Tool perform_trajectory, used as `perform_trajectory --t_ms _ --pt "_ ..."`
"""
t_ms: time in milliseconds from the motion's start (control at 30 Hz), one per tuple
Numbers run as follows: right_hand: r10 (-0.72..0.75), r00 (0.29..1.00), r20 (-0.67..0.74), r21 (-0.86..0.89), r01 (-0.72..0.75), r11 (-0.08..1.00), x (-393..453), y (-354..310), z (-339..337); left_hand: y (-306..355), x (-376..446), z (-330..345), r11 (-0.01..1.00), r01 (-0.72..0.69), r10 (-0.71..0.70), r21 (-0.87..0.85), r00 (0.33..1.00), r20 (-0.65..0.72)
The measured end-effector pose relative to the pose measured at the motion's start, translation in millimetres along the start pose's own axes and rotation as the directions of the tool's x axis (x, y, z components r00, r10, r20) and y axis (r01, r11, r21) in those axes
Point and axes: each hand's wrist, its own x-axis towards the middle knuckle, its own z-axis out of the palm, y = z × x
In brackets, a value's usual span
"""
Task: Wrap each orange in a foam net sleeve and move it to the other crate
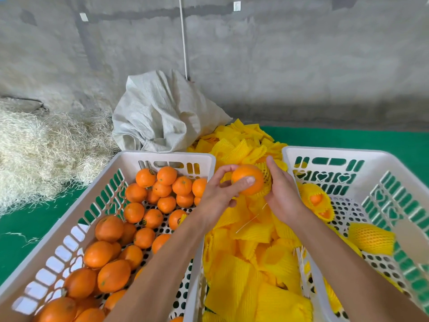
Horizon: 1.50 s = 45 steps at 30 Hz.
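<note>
Orange (247, 178) gripped by left hand (218, 194); right hand (282, 194) holds net sleeve (267, 175); stickers unreadable

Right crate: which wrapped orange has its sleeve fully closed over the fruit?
The wrapped orange nearer the camera, lying in the right crate: only yellow net shows. On the farther wrapped orange, bare orange skin shows through the sleeve's open end.

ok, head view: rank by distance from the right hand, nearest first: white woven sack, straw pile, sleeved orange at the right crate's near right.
1. Sleeved orange: in the right crate, right of and below the right hand.
2. White woven sack: against the wall, behind the left crate.
3. Straw pile: far left on the floor.
</note>
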Motion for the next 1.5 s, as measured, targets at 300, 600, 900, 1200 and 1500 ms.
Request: perform_trajectory --t_ms 300,600,900,1200,1500 --pt "-0.110 0.985 0.134 -0.065 0.119 0.991 -9 4 13 -2 6 -10 0.958 0.089 -0.022 -0.273 0.971 0.238" --pt "-0.493 0.864 0.103 -0.421 0.487 0.766 -5 10 6 -5 7 -3 0.996 0.009 0.000 -0.087 0.995 0.104" --pt "-0.562 0.814 0.147 -0.543 0.541 0.642 -2 7 -1 -9 8 -3 0.999 -0.049 0.049 -0.002 0.996 0.069" --pt "-0.519 0.829 0.210 -0.489 0.549 0.678 -3 5 -2 -9 8 -5 0.999 -0.017 0.014 0.029 0.994 0.109" --pt "-0.582 0.801 0.143 -0.510 0.563 0.650 -2 6 0 -13 2 9 0.949 -0.210 0.241 0.236 0.964 -0.111"
